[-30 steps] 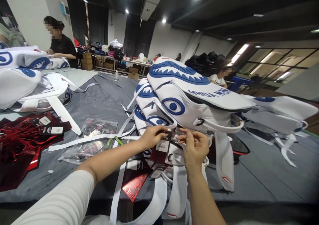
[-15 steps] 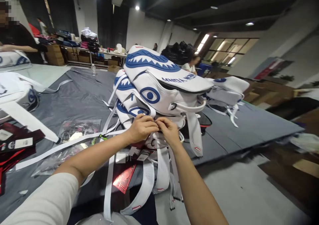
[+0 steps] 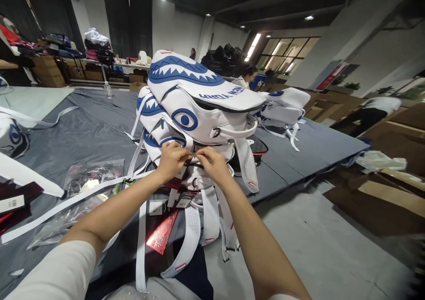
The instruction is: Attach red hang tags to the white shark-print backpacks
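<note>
Long table (image 3: 99, 127) draped in grey cloth, stack of white shark-face backpacks (image 3: 195, 109) standing on it, clear plastic bags of small parts (image 3: 83, 180) lying flat nearby, long white straps (image 3: 66, 202) trailing across, dark red hang tags (image 3: 13, 200) at the left edge.

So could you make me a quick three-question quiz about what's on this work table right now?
1. True or false: both hands meet at the stack of white bags.
2. What blue design marks the top bag: A) stars, B) shark teeth and an eye, C) stripes?
3. What lies on the grey table left of the left hand?

Key: 1 true. 2 B. 3 Clear plastic packets under a white strap.
</note>
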`<state>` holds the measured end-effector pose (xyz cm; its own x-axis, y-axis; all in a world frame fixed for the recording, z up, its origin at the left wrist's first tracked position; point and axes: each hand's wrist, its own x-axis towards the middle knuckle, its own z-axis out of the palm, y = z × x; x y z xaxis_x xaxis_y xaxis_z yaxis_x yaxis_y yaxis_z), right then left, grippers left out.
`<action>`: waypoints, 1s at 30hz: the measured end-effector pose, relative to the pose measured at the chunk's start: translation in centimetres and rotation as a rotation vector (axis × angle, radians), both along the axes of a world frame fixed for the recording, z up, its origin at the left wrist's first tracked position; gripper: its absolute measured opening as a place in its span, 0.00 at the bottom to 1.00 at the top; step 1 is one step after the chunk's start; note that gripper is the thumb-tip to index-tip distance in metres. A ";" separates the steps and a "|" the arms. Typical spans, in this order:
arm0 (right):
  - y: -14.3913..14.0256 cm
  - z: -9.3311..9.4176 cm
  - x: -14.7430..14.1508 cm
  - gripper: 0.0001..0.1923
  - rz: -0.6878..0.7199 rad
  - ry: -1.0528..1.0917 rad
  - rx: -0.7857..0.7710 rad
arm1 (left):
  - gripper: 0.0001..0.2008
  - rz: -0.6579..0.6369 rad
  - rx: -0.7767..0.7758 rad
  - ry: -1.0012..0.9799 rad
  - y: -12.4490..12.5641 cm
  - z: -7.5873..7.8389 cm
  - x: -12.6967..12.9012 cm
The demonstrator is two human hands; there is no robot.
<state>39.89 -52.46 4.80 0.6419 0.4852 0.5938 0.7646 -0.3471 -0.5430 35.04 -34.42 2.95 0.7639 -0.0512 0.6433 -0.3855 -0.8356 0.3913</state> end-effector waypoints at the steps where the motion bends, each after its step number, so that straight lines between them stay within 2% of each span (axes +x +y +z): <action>1: 0.1 0.0 -0.1 0.09 -0.002 -0.020 -0.012 | 0.05 -0.004 0.008 -0.004 0.0 0.0 0.0; 10: 0.2 -0.2 -0.4 0.08 -0.017 -0.106 -0.127 | 0.07 -0.001 0.062 0.044 -0.3 0.0 0.0; 14: 0.2 -0.2 -0.4 0.09 -0.066 -0.168 -0.275 | 0.08 0.001 0.136 0.045 -0.1 0.1 0.1; 18: 0.4 -0.1 -0.8 0.09 -0.147 -0.253 -0.411 | 0.10 0.001 0.222 0.068 -0.2 0.5 0.2; 25: 1.1 0.2 -1.5 0.09 -0.208 -0.300 -0.505 | 0.07 0.026 0.243 0.100 -0.3 1.7 0.0; 30: 1.2 0.2 -1.6 0.09 -0.218 -0.297 -0.517 | 0.09 -0.076 0.295 0.185 0.3 2.5 0.3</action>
